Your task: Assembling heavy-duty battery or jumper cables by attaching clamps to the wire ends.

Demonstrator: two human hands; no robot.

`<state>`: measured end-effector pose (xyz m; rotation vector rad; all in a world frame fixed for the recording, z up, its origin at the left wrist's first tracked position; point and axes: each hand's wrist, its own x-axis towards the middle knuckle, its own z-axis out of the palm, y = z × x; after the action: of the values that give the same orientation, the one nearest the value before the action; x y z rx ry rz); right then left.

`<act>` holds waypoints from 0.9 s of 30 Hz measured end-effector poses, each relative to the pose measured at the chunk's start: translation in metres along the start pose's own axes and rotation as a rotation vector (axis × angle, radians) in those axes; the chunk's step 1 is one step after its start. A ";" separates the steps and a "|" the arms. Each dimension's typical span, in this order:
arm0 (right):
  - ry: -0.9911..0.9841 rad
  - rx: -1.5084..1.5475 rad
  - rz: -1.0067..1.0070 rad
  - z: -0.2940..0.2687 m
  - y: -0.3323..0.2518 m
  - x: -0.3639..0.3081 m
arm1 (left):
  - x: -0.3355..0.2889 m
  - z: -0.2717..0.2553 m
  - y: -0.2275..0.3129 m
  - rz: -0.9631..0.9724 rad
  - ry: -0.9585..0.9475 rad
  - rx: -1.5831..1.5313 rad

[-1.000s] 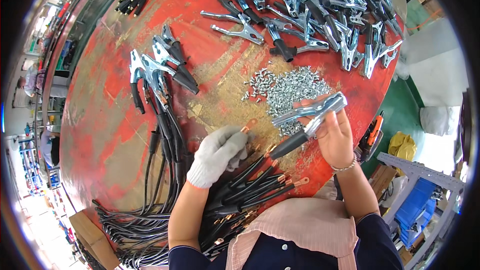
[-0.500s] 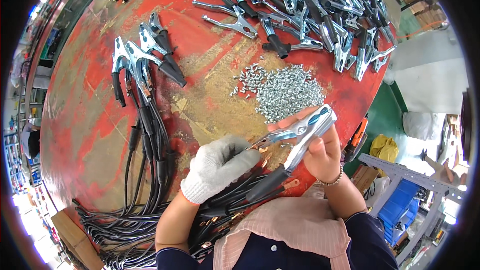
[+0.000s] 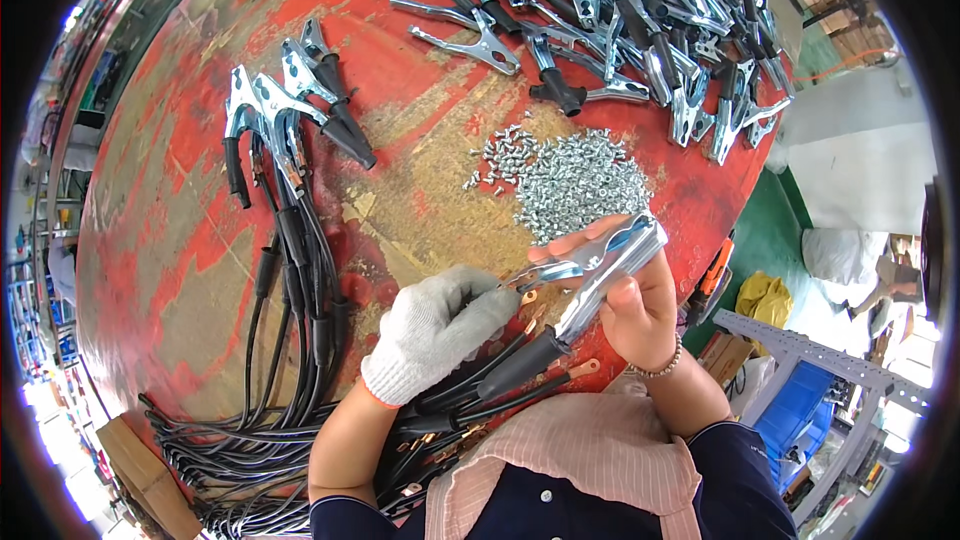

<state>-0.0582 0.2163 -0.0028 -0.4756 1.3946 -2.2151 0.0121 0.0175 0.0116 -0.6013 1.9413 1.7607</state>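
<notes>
A silver metal spring clamp (image 3: 590, 290) lies across my bare right hand (image 3: 640, 315), its thumb on the metal and its fingers behind. A black sleeve (image 3: 522, 364) covers one handle, which slants down to the left. My left hand (image 3: 435, 330), in a white knit glove, pinches the end of the clamp's bare handle. A bit of copper shows by those fingertips; whether they also grip a cable end is hidden. Just beyond the clamp lies a heap of small silver screws (image 3: 580, 180). Black cables with copper lugs (image 3: 583, 368) lie beneath my hands.
Many loose clamps (image 3: 640, 30) are piled at the far right of the worn red table (image 3: 400, 90). Clamps joined to black cables (image 3: 270, 110) lie at the left. More cables (image 3: 240, 460) run along the near edge. A blue bin (image 3: 797, 410) stands on a rack at right.
The clamp has shifted slightly left in my hands, and its black sleeve has swung a little left and down. Both hands keep their hold.
</notes>
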 end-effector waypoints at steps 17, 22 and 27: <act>0.000 0.064 -0.043 -0.001 0.003 -0.005 | 0.000 0.000 0.000 -0.002 -0.028 -0.010; -0.013 0.071 -0.052 -0.003 0.004 -0.007 | 0.000 0.001 -0.001 0.031 -0.040 -0.004; -0.031 0.049 0.002 -0.002 0.001 -0.005 | 0.001 0.002 -0.002 0.196 -0.026 0.031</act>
<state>-0.0542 0.2200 -0.0048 -0.4888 1.3216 -2.2255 0.0125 0.0189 0.0086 -0.3859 2.0661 1.8398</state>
